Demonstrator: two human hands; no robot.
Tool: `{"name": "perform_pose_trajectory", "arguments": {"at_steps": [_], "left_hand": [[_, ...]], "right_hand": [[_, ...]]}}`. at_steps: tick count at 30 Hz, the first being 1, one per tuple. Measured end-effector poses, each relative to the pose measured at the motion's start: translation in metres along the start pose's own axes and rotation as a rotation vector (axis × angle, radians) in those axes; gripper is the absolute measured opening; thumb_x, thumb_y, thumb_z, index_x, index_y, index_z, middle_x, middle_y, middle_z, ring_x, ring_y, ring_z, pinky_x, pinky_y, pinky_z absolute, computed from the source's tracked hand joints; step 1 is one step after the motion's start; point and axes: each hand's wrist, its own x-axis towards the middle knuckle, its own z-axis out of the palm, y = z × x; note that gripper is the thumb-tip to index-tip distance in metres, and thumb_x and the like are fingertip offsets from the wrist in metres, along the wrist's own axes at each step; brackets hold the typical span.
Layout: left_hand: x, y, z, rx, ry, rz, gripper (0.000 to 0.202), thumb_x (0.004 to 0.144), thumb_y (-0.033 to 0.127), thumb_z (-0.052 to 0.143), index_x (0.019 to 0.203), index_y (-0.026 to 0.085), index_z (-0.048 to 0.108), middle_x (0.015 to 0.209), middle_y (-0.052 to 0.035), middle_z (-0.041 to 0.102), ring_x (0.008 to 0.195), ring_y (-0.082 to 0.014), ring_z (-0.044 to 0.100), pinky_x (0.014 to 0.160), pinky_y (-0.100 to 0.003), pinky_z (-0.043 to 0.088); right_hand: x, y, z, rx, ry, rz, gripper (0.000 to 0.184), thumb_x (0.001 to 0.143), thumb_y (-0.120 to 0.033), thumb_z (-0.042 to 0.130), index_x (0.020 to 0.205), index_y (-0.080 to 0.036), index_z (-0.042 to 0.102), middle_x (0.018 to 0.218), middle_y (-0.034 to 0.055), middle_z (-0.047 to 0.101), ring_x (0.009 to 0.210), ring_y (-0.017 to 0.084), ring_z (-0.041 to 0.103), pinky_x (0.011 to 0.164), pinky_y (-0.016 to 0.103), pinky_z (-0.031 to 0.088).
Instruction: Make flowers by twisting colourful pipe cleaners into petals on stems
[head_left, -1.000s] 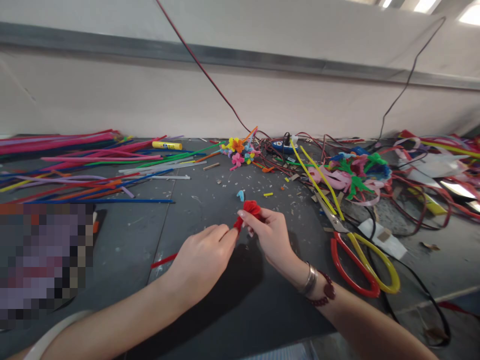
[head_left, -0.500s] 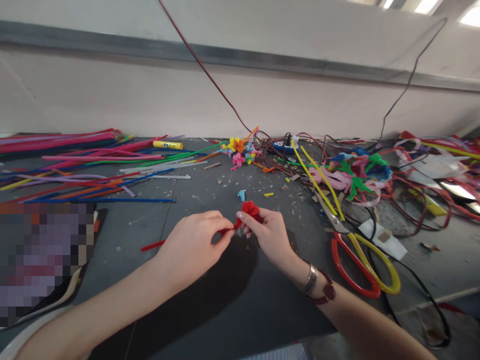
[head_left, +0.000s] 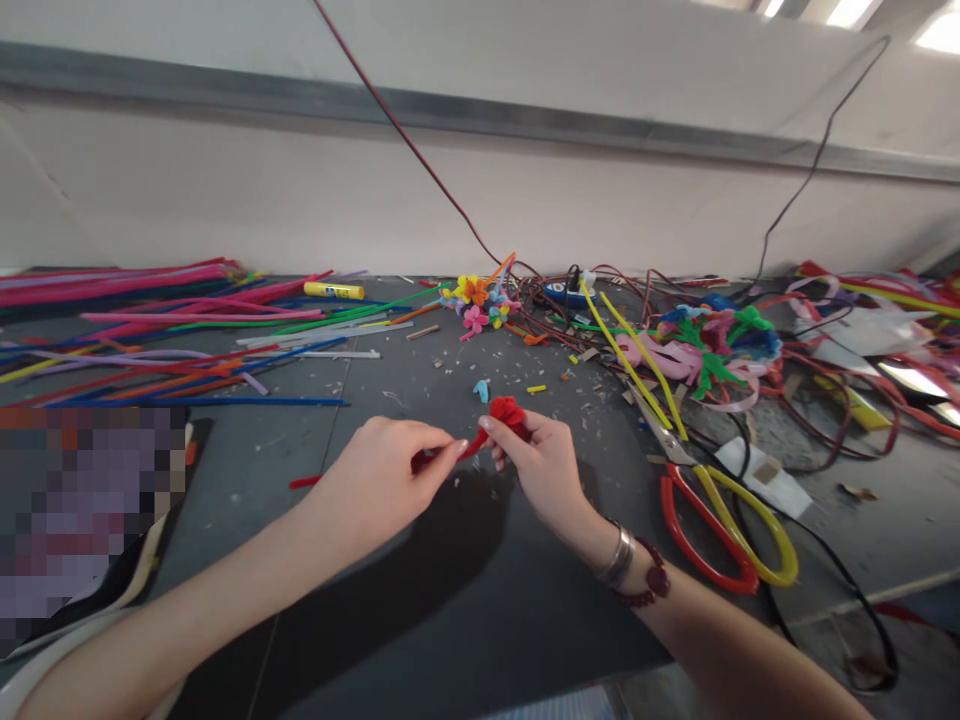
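A red pipe cleaner flower (head_left: 507, 410) is pinched between the thumb and fingers of my right hand (head_left: 546, 465). From it a red pipe cleaner stem (head_left: 474, 446) runs left into the closed fingertips of my left hand (head_left: 382, 470). A short red end shows beyond that hand, above the table; the stretch between is hidden by the hand. Just behind the flower lies a small light-blue piece (head_left: 481, 390). Right of my right hand rest scissors (head_left: 679, 450) with one red and one yellow handle.
Loose coloured pipe cleaners (head_left: 202, 320) and a yellow glue stick (head_left: 334, 291) lie at the back left. Small finished flowers (head_left: 475, 300) sit at the back middle. Tangled cords (head_left: 832, 420) and a colourful fuzzy pile (head_left: 720, 345) occupy the right. Scraps dot the grey table (head_left: 420, 570).
My left hand has drawn slightly left, so more red stem shows between the hands. My right hand and the flower have shifted a little to the right.
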Motion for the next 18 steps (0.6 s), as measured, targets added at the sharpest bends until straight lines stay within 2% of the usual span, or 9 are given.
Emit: {"name": "perform_pose_trajectory", "arguments": {"at_steps": [3, 5, 7, 9, 13, 15, 18], "left_hand": [[0.003, -0.002, -0.006, -0.174, -0.142, -0.122, 0.034, 0.083, 0.031, 0.042, 0.063, 0.018, 0.067, 0.049, 0.0015, 0.059, 0.04, -0.009, 0.047, 0.038, -0.019, 0.031], [0.006, -0.001, -0.009, -0.379, -0.262, -0.184, 0.03, 0.081, 0.031, 0.044, 0.067, 0.017, 0.067, 0.052, 0.0016, 0.061, 0.042, -0.0085, 0.049, 0.037, -0.017, 0.033], [0.007, 0.003, -0.009, -0.567, -0.319, -0.238, 0.025, 0.079, 0.03, 0.049, 0.068, 0.016, 0.066, 0.058, 0.0, 0.063, 0.046, -0.0089, 0.052, 0.04, -0.016, 0.039], [0.006, 0.008, -0.006, -0.681, -0.32, -0.305, 0.023, 0.077, 0.029, 0.052, 0.064, 0.014, 0.065, 0.058, -0.0016, 0.064, 0.048, -0.0095, 0.054, 0.042, -0.016, 0.043], [0.001, 0.014, 0.009, -0.771, -0.298, -0.393, 0.019, 0.073, 0.028, 0.058, 0.063, 0.013, 0.065, 0.051, -0.0011, 0.062, 0.047, -0.0109, 0.056, 0.048, -0.02, 0.048], [-0.001, 0.012, 0.017, -0.757, -0.289, -0.385, 0.019, 0.074, 0.028, 0.058, 0.065, 0.013, 0.065, 0.053, -0.0015, 0.063, 0.048, -0.012, 0.058, 0.049, -0.021, 0.049], [0.0, 0.002, 0.024, -0.575, -0.22, -0.285, 0.022, 0.077, 0.029, 0.053, 0.068, 0.015, 0.067, 0.058, -0.0028, 0.066, 0.053, -0.0143, 0.061, 0.052, -0.022, 0.048]], "right_hand": [[0.001, 0.001, -0.001, 0.031, 0.024, -0.013, 0.018, 0.073, -0.031, 0.061, 0.063, -0.015, 0.06, 0.054, -0.0007, 0.056, 0.044, 0.008, 0.047, 0.045, 0.021, 0.04], [0.0, 0.001, -0.002, 0.027, 0.036, -0.029, 0.018, 0.073, -0.031, 0.061, 0.063, -0.016, 0.06, 0.054, -0.0007, 0.056, 0.044, 0.008, 0.048, 0.046, 0.022, 0.041], [-0.001, 0.001, -0.002, 0.011, 0.039, -0.041, 0.018, 0.073, -0.031, 0.061, 0.063, -0.016, 0.061, 0.053, -0.0008, 0.056, 0.045, 0.009, 0.048, 0.047, 0.022, 0.041], [-0.002, 0.0, -0.002, -0.005, 0.039, -0.046, 0.018, 0.073, -0.03, 0.061, 0.062, -0.016, 0.061, 0.052, -0.0013, 0.055, 0.045, 0.009, 0.049, 0.048, 0.022, 0.041], [-0.004, -0.002, 0.0, 0.0, 0.043, -0.043, 0.019, 0.072, -0.029, 0.062, 0.059, -0.016, 0.06, 0.05, -0.0021, 0.055, 0.046, 0.009, 0.049, 0.049, 0.022, 0.041], [-0.004, -0.002, 0.001, 0.042, 0.03, -0.025, 0.019, 0.072, -0.029, 0.062, 0.059, -0.016, 0.06, 0.051, -0.0021, 0.055, 0.046, 0.009, 0.049, 0.05, 0.023, 0.041], [-0.002, -0.001, 0.002, 0.165, 0.01, 0.038, 0.017, 0.071, -0.029, 0.063, 0.062, -0.015, 0.061, 0.053, -0.002, 0.056, 0.045, 0.008, 0.048, 0.048, 0.022, 0.04]]}}
